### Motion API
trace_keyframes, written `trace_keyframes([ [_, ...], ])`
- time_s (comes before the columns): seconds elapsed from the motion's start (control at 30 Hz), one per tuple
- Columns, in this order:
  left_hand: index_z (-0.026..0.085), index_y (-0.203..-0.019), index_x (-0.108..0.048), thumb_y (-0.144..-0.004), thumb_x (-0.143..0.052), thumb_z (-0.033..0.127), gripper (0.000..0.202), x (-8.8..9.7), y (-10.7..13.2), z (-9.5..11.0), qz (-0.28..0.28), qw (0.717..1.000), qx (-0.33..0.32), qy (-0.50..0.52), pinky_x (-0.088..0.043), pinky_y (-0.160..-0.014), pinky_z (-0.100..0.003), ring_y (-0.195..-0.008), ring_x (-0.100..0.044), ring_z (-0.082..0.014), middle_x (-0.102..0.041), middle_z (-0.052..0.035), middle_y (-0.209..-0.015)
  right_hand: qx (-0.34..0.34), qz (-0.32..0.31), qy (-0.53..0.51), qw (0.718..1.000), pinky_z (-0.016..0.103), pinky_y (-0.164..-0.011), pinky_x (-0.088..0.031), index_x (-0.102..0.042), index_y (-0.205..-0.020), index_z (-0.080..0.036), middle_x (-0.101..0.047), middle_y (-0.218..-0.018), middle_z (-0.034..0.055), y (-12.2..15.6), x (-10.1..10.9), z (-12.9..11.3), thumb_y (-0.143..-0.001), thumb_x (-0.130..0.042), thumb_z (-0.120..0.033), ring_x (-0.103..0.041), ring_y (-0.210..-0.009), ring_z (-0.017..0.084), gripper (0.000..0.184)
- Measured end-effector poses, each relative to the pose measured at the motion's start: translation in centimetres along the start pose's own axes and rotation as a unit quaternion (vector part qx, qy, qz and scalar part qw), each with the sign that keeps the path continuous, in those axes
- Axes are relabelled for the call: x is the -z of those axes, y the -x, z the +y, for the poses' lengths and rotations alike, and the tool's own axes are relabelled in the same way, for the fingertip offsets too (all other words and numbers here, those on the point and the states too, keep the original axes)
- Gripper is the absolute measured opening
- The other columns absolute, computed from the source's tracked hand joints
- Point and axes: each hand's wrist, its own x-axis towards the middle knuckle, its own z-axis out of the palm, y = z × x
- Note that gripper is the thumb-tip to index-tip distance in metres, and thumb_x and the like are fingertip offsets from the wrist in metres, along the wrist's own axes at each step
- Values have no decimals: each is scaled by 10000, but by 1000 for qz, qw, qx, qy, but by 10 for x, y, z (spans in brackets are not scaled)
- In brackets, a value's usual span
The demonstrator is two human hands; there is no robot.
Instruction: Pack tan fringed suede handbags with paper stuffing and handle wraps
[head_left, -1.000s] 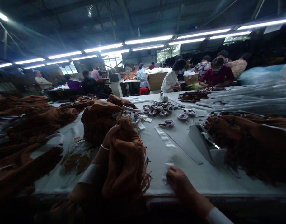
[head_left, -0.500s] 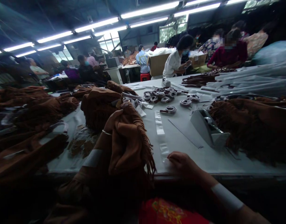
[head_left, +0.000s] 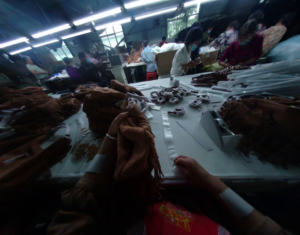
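Note:
My left hand (head_left: 118, 123) is closed on a fringed brown bag (head_left: 134, 147), soft and suede-like, which hangs down over the front edge of the table. The fringe falls along its right side. To the right, my right hand (head_left: 187, 166) is closed in a pinch at the near end of a clear tape strip (head_left: 167, 130) lying on the white table (head_left: 194, 147). A grey tape dispenser (head_left: 217, 130) stands beyond my right hand. Pieces of tape-like band (head_left: 97, 163) wrap both my forearms.
Several coiled, wrapped straps (head_left: 168, 94) lie at mid-table, near a thin dark rod (head_left: 192, 135). Brown fringed goods are heaped at the left (head_left: 42, 111) and right (head_left: 267, 127). Long white wrapped pieces (head_left: 269, 78) lie at the back right. Co-workers (head_left: 185, 55) sit beyond.
My right hand has shifted slightly up and left along the tape strip, still pinching. The left hand keeps its hold on the bag. The camera view has tilted slightly.

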Motion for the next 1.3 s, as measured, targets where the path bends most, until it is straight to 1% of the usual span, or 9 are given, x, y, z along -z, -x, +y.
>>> trace_keyframes([
  [0.1, 136, -1110, -689, -860, -539, 209, 301, -3, 2, 1, -11, 1000, -6, 3, -483, -1098, -408, -1188, -629, -265, -744, -33, -1095, -3, 29, 26, 999, 304, -804, -509, -662, -980, -184, -676, -949, 71, 3, -5, 3, -880, -476, -172, -631, -859, 183, 211],
  [0.2, 151, -1107, -692, -848, -556, 201, 296, -5, 4, 1, -5, 1000, -9, 12, -489, -1090, -382, -1178, -637, -252, -745, -24, -1099, 26, 77, 53, 995, 325, -831, -523, -621, -1102, -180, -644, -1084, 103, 7, -9, 13, -867, -510, -170, -629, -929, 195, 260],
  [0.37, 147, -1040, -711, -827, -612, 221, 246, -3, 5, 3, 64, 997, 25, 19, -526, -1049, -377, -1124, -666, -279, -769, -32, -968, 73, 49, 119, 989, 302, -732, -509, -670, -864, -193, -642, -913, 92, 15, -10, 20, -930, -430, -164, -613, -803, 181, 251],
  [0.53, 156, -1065, -708, -845, -608, 214, 249, -8, 8, 4, 76, 996, 26, 30, -534, -1038, -363, -1122, -669, -268, -769, -25, -985, -9, 60, 80, 995, 308, -731, -518, -671, -1113, -185, -723, -957, 100, 11, -6, 17, -921, -493, -259, -678, -807, 203, 272],
  [0.67, 142, -1082, -706, -849, -591, 197, 266, -11, 9, 5, 73, 997, 25, 32, -533, -1040, -358, -1126, -667, -267, -770, -30, -992, -93, 36, 66, 993, 305, -703, -499, -683, -1089, -178, -752, -870, 89, -5, 4, 17, -907, -552, -386, -694, -770, 218, 306],
  [0.8, 129, -1096, -703, -837, -596, 194, 287, -9, 8, 4, 73, 997, 19, 34, -534, -1038, -361, -1110, -674, -269, -771, -36, -979, -131, 6, 161, 978, 295, -661, -453, -682, -1062, -174, -729, -826, 88, -21, 8, 17, -885, -592, -344, -659, -723, 211, 261],
  [0.93, 142, -1070, -710, -838, -607, 221, 266, -5, 7, 2, 80, 996, 27, 25, -540, -1031, -363, -1100, -677, -270, -769, -33, -966, -75, 19, 222, 972, 289, -683, -447, -657, -993, -186, -693, -935, 88, -22, 3, 20, -893, -566, -272, -634, -762, 193, 160],
  [1.1, 154, -1041, -711, -832, -613, 231, 243, 0, 4, 0, 74, 997, 25, 12, -542, -1028, -385, -1097, -676, -274, -766, -27, -957, 53, 48, 131, 989, 268, -710, -484, -644, -1004, -187, -645, -976, 84, 3, 8, 21, -958, -477, -260, -611, -756, 147, 188],
  [1.3, 147, -1027, -712, -827, -607, 219, 237, 0, 2, -3, 76, 997, 6, 7, -529, -1047, -386, -1107, -671, -271, -764, -26, -948, 155, -55, 198, 966, 410, -917, -466, -639, -1209, -259, -646, -1192, 113, 36, 14, 9, -874, -663, -360, -580, -1078, 259, 351],
])
